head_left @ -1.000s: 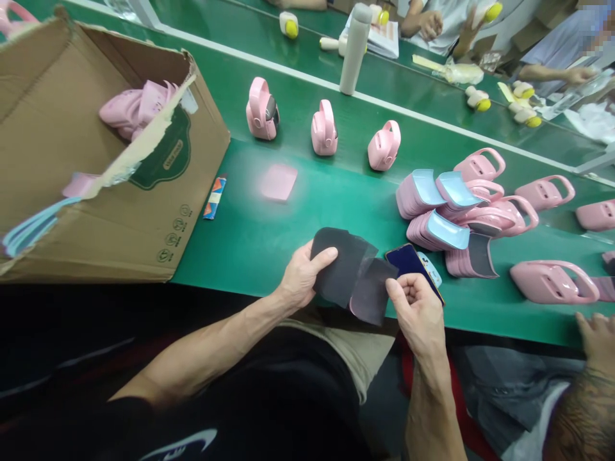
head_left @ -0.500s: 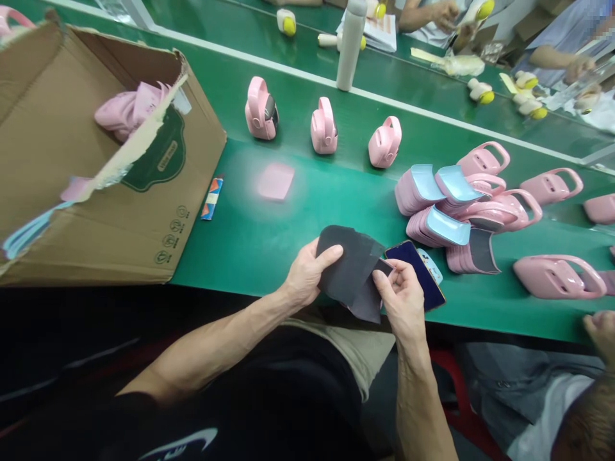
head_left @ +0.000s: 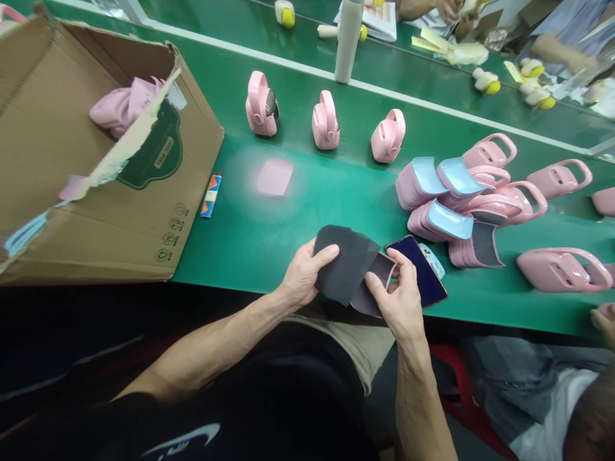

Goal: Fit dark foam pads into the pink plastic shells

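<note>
My left hand point(head_left: 303, 276) grips a stack of dark grey sheets point(head_left: 344, 261) at the near edge of the green belt point(head_left: 336, 205), thumb on top. My right hand point(head_left: 400, 301) pinches a pink-backed dark panel point(head_left: 375, 282) against the stack's right side. A dark phone point(head_left: 419, 267) lies on the belt just right of my right hand. Piles of pink panels with pale blue film point(head_left: 435, 195) sit further right.
An open cardboard box point(head_left: 96, 160) with pink parts stands at left. Three pink handled shells point(head_left: 325, 121) stand upright mid-belt, a loose pink panel point(head_left: 274, 177) and a small wrapper point(head_left: 211, 195) lie near. Pink housings point(head_left: 562, 269) lie at right. A white bottle point(head_left: 348, 40) and other people's hands are beyond.
My right hand has brought the pink-backed panel leftward, from apart to tucked against the dark stack. My left hand has stayed nearly still.
</note>
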Available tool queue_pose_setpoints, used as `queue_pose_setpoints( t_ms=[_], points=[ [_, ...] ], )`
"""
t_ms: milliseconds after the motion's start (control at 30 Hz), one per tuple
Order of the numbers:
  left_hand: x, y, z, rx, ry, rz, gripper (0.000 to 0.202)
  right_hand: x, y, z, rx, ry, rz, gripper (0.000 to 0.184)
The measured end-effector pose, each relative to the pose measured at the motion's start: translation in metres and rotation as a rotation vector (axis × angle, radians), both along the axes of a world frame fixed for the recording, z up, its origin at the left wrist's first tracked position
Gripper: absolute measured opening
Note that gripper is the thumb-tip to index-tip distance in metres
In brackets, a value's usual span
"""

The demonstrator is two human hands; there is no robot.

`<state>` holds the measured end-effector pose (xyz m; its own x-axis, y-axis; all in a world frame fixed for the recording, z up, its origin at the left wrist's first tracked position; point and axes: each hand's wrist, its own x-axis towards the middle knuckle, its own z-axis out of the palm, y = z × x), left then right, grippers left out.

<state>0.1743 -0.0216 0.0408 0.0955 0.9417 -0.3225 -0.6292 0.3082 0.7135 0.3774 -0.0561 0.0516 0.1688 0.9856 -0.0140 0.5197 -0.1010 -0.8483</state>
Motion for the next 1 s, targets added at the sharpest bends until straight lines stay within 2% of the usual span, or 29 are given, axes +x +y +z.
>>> queue_pose_setpoints(
  t_ms=[200, 333, 467, 800, 1000],
  points=[
    [-0.001, 0.000, -0.001, -0.007, 0.011, 0.006, 0.058, 0.000, 0.001, 0.000, -0.004, -0.007, 0.013, 0.071],
    [-0.002, -0.002, 0.000, -0.015, 0.017, 0.002, 0.062, 0.007, -0.003, 0.003, -0.082, 0.064, 0.077, 0.086],
    [-0.002, -0.004, -0.001, -0.016, 0.030, -0.002, 0.064, 0.007, -0.003, 0.003, -0.097, 0.026, 0.131, 0.100],
    [-0.008, -0.003, -0.004, -0.013, 0.039, 0.017, 0.057, 0.012, -0.009, 0.003, -0.084, 0.102, 0.169, 0.108],
    [-0.012, -0.003, -0.009, -0.035, 0.059, 0.049, 0.063, 0.012, -0.009, 0.004, -0.130, 0.121, 0.170, 0.114]
  ],
)
